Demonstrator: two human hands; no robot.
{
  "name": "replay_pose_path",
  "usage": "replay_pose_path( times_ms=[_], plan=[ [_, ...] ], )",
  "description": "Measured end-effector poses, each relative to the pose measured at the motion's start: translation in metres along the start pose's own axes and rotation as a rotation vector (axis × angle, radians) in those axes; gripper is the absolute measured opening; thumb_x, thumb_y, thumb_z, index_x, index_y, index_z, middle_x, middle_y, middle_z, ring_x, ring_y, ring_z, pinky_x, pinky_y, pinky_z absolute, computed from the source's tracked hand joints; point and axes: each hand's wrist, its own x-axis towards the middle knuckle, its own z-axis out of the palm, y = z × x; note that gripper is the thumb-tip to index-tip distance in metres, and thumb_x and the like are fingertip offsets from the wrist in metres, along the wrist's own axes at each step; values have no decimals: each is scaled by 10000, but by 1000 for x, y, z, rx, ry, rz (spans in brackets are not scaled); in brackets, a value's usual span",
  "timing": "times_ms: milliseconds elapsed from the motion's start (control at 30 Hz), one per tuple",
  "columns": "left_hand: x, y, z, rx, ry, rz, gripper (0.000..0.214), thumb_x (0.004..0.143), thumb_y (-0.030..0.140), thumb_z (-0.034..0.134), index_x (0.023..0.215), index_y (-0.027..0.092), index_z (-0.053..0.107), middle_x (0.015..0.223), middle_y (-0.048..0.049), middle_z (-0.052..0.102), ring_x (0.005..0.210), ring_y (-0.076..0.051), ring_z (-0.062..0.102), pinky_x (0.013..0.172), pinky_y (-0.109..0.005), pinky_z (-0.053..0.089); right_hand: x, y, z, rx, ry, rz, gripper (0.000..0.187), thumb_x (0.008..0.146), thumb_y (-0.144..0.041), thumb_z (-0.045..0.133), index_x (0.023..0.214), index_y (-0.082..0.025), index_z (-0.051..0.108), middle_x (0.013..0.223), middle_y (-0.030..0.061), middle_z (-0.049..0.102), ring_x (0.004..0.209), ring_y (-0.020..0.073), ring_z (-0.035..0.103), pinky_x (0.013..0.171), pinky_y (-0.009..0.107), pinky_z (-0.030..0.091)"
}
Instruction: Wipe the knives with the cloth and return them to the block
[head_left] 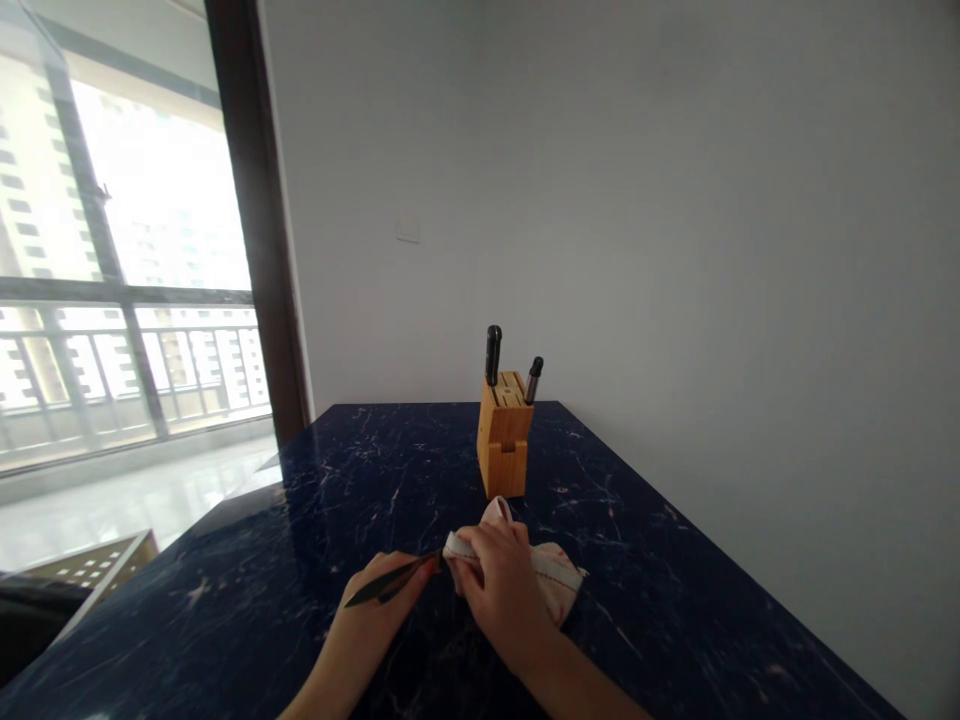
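Observation:
A dark, pointed blade (384,584) slants down to the left across my left hand (390,590), whose fingers are closed on it. Beside the blade a second dark edge shows; whether this is a knife or scissors I cannot tell. My right hand (499,575) pinches a white cloth (559,580) with red markings. One fold of the cloth meets the right end of the bladed tool, hiding that part. Just beyond my hands stands a wooden knife block (504,460), upright, with a black-handled knife (493,355) and a grey-and-black handle (533,381) in it.
The dark blue marbled table (360,470) reaches back to a grey wall (712,250). A wall switch (408,230) is on the wall at the back left. On the left are a glass door and railing, with a perforated light-coloured piece (90,570) below the table edge.

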Motion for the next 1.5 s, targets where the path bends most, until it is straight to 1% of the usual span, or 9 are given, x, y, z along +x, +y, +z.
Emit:
replay_pose_path(
  times_ms=[133,333,400,667,933,1133,1200,1367,1500],
  plan=[
    [-1,0,-1,-3,5,13,223,751,382,544,746,217,694,734,-20,673,707,-181,622,669,-253,462,-2,-3,2,1,-32,-74,141,770,-127,528,875,-221,535,834,-12,592,834,171,479,823,341,242],
    [-1,4,-1,30,-19,5,232,756,383,534,751,219,698,722,-19,677,679,-180,621,644,-256,467,-1,0,3,-22,48,23,131,777,-142,514,879,-221,537,813,-3,588,842,189,479,796,347,252],
    [-1,5,-1,22,-24,4,233,757,378,530,752,219,700,728,-19,682,680,-178,623,647,-253,470,0,1,4,-19,46,31,139,773,-136,513,884,-217,536,818,1,585,848,192,478,797,347,257],
    [0,4,-3,-39,-14,7,212,737,374,563,744,220,708,743,-17,697,702,-183,631,680,-245,479,-4,-5,2,-16,-23,-84,170,771,-107,511,900,-219,524,853,-5,583,840,171,483,839,341,259],
    [1,10,-3,-35,-16,-27,214,724,374,563,715,216,708,699,-12,696,654,-176,633,624,-231,481,-2,-4,0,-38,47,30,149,786,-128,493,901,-214,531,830,7,572,864,191,477,806,344,276],
    [-1,8,-3,-51,-12,-3,215,728,366,559,705,209,705,708,-20,694,666,-179,633,639,-236,484,-4,-7,0,1,-29,-67,192,758,-86,508,899,-215,524,854,-4,579,852,173,476,844,345,259],
    [-1,8,-3,-48,-9,-9,215,731,365,559,707,209,706,706,-19,695,663,-177,633,637,-235,483,-3,-7,0,-22,-25,-50,192,756,-90,509,901,-214,526,852,-2,581,861,181,477,842,356,256],
    [0,7,-3,-80,-11,-34,218,722,379,571,714,209,706,694,-14,699,657,-180,637,605,-226,482,-1,-3,-1,-76,45,35,162,752,-98,501,871,-205,529,818,8,575,861,197,479,794,351,277],
    [0,5,-3,-89,-17,-47,219,728,378,571,714,206,706,706,-17,703,669,-184,639,618,-230,480,-2,-2,-1,-35,6,-2,173,753,-85,484,876,-204,514,831,3,572,842,181,476,814,342,280]
  ],
)
